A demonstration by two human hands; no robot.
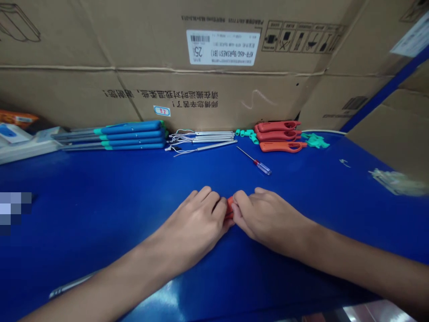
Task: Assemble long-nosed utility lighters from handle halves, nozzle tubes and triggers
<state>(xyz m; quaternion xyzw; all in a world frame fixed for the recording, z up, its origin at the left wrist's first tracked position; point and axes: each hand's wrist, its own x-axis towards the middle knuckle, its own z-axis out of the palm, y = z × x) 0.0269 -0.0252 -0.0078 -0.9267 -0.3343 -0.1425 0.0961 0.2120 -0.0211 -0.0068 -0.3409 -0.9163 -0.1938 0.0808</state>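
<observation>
Over the middle of the blue table, my left hand [200,219] and my right hand [268,217] meet around an orange-red plastic handle [229,207]. Both hands have their fingers curled tightly on it, so only a short strip shows between them. A dark line, perhaps a seam, runs along that strip. Past the hands lies a screwdriver [258,164] with a clear and red grip, touched by neither hand. Farther back, several orange-red handles [279,146] with a loop opening are stacked, similar in colour to the held piece.
Along the cardboard wall [150,49] lie several blue-handled tools [134,134] with metal rods, silver tubes with wires [214,137], green rings [246,133] and small green parts [315,140]. A plastic bag [398,182] is at right; a metallic strip [72,284] sits near my left forearm.
</observation>
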